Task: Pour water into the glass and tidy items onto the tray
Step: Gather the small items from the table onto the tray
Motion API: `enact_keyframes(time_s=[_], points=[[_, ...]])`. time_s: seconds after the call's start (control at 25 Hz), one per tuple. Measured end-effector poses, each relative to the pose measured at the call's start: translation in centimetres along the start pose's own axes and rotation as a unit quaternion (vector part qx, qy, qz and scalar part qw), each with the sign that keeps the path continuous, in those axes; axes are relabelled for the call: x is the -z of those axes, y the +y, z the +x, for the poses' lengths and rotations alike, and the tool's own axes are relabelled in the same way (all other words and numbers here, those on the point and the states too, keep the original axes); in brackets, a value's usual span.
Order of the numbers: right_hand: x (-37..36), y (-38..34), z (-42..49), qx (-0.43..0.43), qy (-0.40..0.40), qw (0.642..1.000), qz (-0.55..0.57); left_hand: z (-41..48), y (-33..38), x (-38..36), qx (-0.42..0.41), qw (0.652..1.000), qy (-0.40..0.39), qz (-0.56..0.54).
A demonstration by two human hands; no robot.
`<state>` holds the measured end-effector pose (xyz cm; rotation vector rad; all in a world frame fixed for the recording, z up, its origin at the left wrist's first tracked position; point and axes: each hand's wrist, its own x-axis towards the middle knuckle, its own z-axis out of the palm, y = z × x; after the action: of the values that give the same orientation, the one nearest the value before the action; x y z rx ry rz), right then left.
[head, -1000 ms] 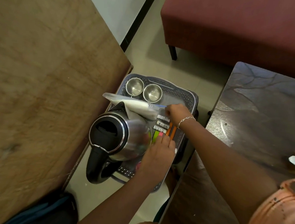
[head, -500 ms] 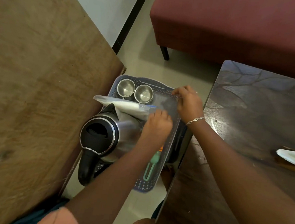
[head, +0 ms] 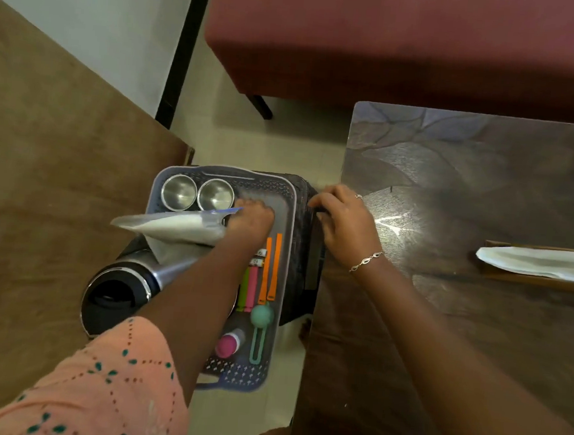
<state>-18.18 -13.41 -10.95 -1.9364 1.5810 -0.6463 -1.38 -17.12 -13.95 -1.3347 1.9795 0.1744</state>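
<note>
At the far left lies a worn brown wooden desk (head: 40,198), its grain dull and scuffed. Just beside its edge sits a grey perforated plastic tray (head: 288,251), rectangular with rounded corners. At the tray's 8 o'clock corner stands a stainless steel kettle (head: 118,293) with a black lid, its round body partly hidden by the left forearm. Over the kettle's top lies a clear plastic bag (head: 175,225) holding white powder, flat and tapering to a point at 9 o'clock. At the tray's 11 o'clock corner two small shiny steel cups (head: 179,192) stand side by side, touching. The left hand (head: 252,219) reaches in from 7 o'clock, palm down with fingers curled, pressed against the bag's blue-edged end; whether it actually grips the bag cannot be told. Toward 5 o'clock from this hand lie slim orange, pink and green strips (head: 271,267), then a teal round-headed tool (head: 261,321) and a pink-capped bottle (head: 229,345). The right hand (head: 343,221), wearing a ring and a chain bracelet, curls its fingers over the edge of a dark object just beside the tray's 3 o'clock rim. Beyond it spreads a dark polished desk (head: 459,316) bearing a white folded cloth (head: 539,263).
</note>
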Motion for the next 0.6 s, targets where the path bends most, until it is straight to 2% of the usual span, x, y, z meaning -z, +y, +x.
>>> enact_keyframes(time_s=[0.32, 0.48, 0.6], points=[[0.1, 0.9, -1.6, -0.037, -0.002, 0.999, -0.005, -0.9, 0.3, 0.2, 0.033, 0.996, -0.058, -0.053], [-0.1, 0.5, -2.3, -0.043, -0.004, 0.999, -0.008, -2.7, 1.6, -0.6, 0.022, 0.994, 0.016, -0.104], [-0.1, 0.0, -3.2, -0.035, -0.006, 0.999, -0.005, -4.4, 2.1, -2.1, 0.026, 0.991, 0.040, -0.126]])
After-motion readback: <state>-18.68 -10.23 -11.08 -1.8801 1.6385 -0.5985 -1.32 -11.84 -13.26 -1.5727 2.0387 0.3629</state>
